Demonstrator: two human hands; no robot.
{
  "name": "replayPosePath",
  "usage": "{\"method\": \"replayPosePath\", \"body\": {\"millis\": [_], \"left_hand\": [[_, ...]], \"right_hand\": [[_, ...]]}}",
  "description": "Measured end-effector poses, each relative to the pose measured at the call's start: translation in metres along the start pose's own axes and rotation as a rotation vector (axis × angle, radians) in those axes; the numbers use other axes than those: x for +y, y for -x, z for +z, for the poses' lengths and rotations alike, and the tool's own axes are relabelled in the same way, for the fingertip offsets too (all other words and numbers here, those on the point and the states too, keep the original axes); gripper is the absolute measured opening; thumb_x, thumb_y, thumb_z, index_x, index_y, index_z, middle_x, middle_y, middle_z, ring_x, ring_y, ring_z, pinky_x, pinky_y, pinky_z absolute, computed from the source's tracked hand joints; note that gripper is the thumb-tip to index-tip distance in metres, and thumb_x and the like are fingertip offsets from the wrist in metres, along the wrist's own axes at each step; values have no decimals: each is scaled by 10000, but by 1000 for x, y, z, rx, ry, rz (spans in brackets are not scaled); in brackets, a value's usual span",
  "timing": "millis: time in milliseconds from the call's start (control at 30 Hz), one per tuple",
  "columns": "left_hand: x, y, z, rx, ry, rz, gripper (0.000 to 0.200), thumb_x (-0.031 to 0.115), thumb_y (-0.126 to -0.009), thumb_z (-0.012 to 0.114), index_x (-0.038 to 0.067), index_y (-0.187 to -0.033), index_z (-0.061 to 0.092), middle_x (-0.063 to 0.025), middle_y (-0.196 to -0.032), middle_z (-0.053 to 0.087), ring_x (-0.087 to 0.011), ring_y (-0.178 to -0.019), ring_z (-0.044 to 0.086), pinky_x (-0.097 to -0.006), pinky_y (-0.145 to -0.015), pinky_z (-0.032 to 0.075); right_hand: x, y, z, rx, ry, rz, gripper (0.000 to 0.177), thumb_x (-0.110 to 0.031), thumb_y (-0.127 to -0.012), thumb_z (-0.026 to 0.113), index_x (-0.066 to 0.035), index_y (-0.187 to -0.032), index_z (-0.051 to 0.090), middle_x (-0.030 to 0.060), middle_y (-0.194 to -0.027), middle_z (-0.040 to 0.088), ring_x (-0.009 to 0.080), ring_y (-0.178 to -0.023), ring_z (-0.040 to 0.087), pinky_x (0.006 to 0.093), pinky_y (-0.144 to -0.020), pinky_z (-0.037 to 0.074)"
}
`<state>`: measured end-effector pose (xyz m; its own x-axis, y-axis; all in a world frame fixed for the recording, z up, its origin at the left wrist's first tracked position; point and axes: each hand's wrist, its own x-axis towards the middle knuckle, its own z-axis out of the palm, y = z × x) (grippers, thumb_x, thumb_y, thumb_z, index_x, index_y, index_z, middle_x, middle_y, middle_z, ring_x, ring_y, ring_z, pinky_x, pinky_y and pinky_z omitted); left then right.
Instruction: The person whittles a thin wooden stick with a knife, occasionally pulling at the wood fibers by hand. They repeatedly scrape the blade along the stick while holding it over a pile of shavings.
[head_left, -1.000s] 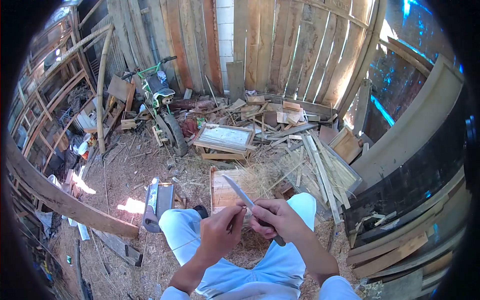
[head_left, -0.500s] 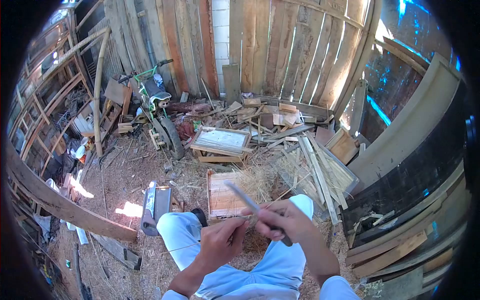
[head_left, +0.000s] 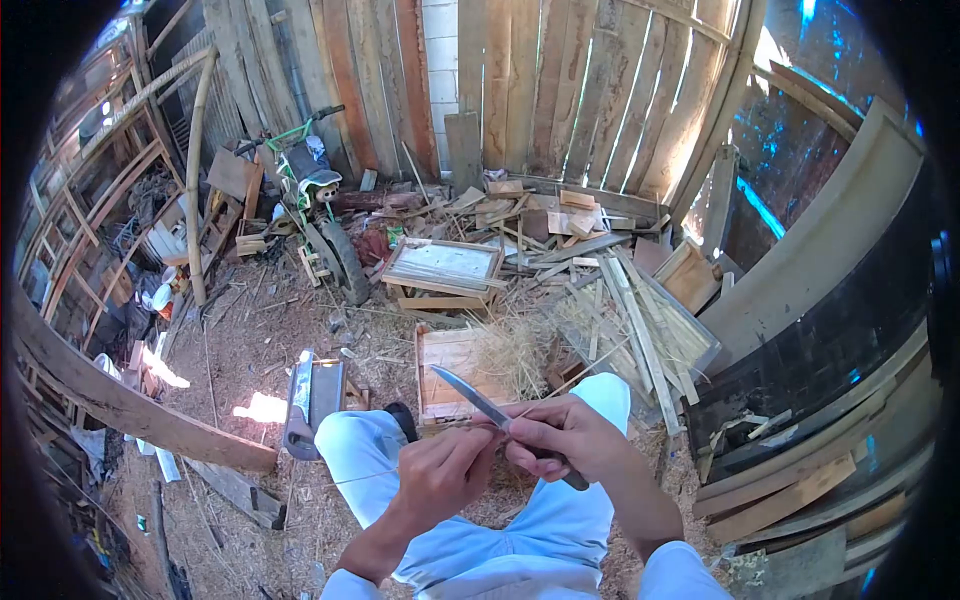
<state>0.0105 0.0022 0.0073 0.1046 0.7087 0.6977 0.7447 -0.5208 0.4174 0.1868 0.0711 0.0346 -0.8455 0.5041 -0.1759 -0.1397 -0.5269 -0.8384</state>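
A dirt floor (head_left: 250, 340) strewn with shavings carries everything here. Just beyond the knees a shallow wooden crate (head_left: 445, 372) lies flat, with a heap of straw (head_left: 515, 350) spilling over its right edge and a fan of long slats (head_left: 640, 330) to the right of that. Farther out sits a framed panel (head_left: 445, 268), then a pile of offcuts (head_left: 560, 225) against the foot of the plank fence (head_left: 560, 90). A small green bike (head_left: 320, 200) leans at the fence's left end, beside a bamboo pole (head_left: 195, 170). Near the left knee a grey metal tool (head_left: 303, 400) rests on a block, and a heavy curved beam (head_left: 110, 400) crosses the floor's left edge. Nothing stands between the camera and the hands.

The right hand (head_left: 565, 440) is closed round the dark handle of a knife (head_left: 468, 392) – blade pointing up and left over the crate, edge meeting the left fingertips. The left hand (head_left: 440, 475) has thumb and fingers pressed together, pinching a thin sliver (head_left: 362, 479) that trails left across the left thigh. Both hands hang above the lap, nearly touching.
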Motion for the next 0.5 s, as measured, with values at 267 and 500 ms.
{"method": "replayPosePath", "body": {"millis": [267, 500], "left_hand": [[4, 0, 3, 18, 138, -119, 99, 54, -769, 683, 49, -819, 598, -72, -672, 623, -188, -509, 597, -288, -427, 437], [7, -1, 3, -37, 167, -191, 84, 75, -793, 674, 51, -841, 609, -73, -617, 603, -174, -464, 569, -284, -415, 423]], "right_hand": [[-5, 3, -3, 49, 62, 2, 348, -159, -943, 497, 57, -1217, 509, 23, -672, 508, 33, -482, 380, 167, -406, 257], [-7, 6, -4, 89, 164, -38, 297, -155, -951, 486, 71, -1135, 545, 19, -709, 523, 24, -484, 355, 173, -393, 237]]}}
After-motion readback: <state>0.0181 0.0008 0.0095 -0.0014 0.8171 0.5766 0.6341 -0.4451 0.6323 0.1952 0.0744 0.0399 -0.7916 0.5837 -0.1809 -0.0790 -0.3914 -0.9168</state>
